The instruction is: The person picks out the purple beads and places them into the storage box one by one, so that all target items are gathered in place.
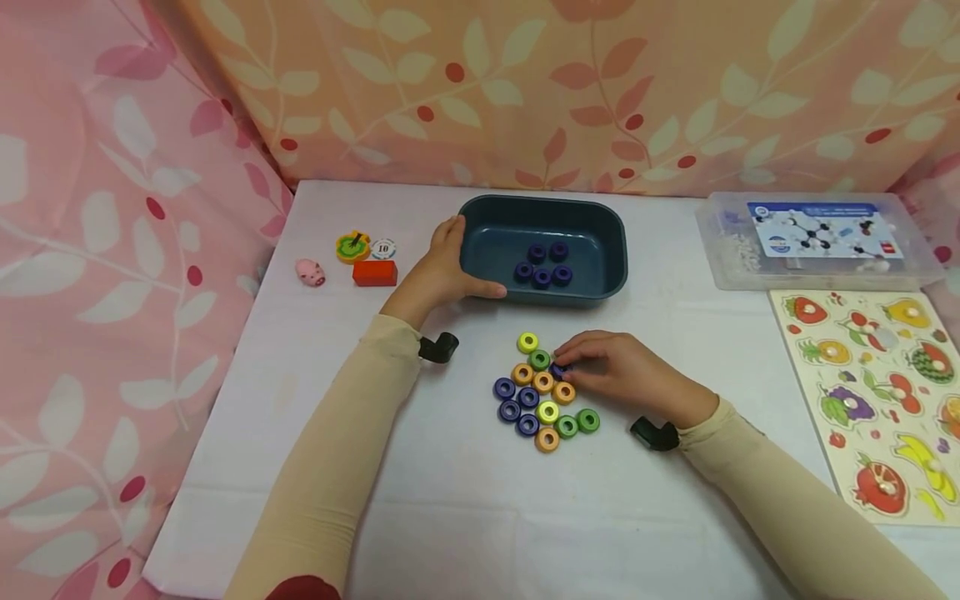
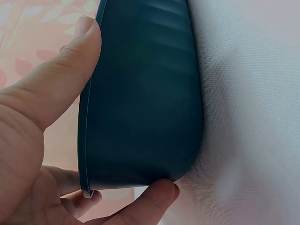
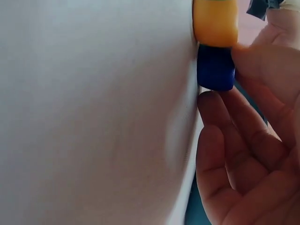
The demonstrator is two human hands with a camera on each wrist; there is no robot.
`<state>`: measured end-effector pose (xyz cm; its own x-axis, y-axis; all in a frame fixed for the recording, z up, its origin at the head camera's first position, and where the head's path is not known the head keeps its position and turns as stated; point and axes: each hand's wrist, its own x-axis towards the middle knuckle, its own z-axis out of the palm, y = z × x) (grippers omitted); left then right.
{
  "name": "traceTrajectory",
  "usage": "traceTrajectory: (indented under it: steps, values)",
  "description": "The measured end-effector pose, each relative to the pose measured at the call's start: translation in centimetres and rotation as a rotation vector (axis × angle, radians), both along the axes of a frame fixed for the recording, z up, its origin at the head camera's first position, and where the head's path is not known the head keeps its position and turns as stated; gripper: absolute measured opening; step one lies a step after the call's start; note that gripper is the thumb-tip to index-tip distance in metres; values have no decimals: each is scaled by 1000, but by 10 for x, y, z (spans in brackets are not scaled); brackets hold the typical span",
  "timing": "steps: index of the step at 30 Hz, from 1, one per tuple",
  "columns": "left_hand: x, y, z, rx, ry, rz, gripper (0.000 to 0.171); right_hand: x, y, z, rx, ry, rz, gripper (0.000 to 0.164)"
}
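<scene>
My left hand (image 1: pixel 443 271) grips the left end of a dark teal plastic tub (image 1: pixel 540 298); its thumb lies along the front rim and the fingers bend round the side. In the left wrist view, the thumb (image 2: pixel 70 70) is at the tub's rim. Inside the tub lie several dark blue rings (image 1: pixel 542 277). My right hand (image 1: pixel 626 372) pinches a blue ring (image 3: pixel 216 68) between thumb and fingertips at the right of a cluster. That cluster on the cloth has orange rings (image 1: pixel 547 440), green rings (image 1: pixel 588 420), yellow rings (image 1: pixel 528 342) and more blue rings (image 1: pixel 509 411).
On the left lie a pink pig figure (image 1: pixel 310 272), a red block (image 1: pixel 375 273), a green-and-orange tree piece (image 1: pixel 352 247) and a round token marked 10 (image 1: pixel 383 248). At right are a clear plastic case (image 1: pixel 821 242) and a fruit puzzle board (image 1: pixel 870 400). Patterned curtains surround the white-covered table.
</scene>
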<state>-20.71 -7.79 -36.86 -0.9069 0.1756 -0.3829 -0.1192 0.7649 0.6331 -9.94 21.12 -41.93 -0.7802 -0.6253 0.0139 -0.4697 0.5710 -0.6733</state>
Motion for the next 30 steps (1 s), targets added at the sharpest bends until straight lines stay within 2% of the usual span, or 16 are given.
traceTrajectory:
  steps: [5, 8, 12, 14, 18, 21, 25, 30]
  values:
    - [0, -1, 0, 2, 5, 1, 135, -1, 1, 6, 2, 15, 12, 26]
    - [0, -1, 0, 6, 2, -2, 136, -6, -1, 25, -25, 24, -20, 25]
    - [0, -1, 0, 11, 6, 1, 135, -29, -11, 57, -89, 38, -136, 25]
    - [0, 0, -1, 13, 6, 2, 135, -48, -19, 63, -101, 50, -208, 25]
    - [-1, 0, -2, 18, -1, -8, 134, -88, -37, 56, -75, 32, -317, 29]
    - [-1, 1, -3, 16, -1, -18, 135, -110, -51, 46, -18, 13, -341, 30]
    - [-1, 1, -3, 8, 2, -19, 134, -129, -66, 38, 39, -12, -337, 30]
    - [0, 0, -2, 4, 5, -13, 133, -141, -74, 36, 77, -51, -326, 32]
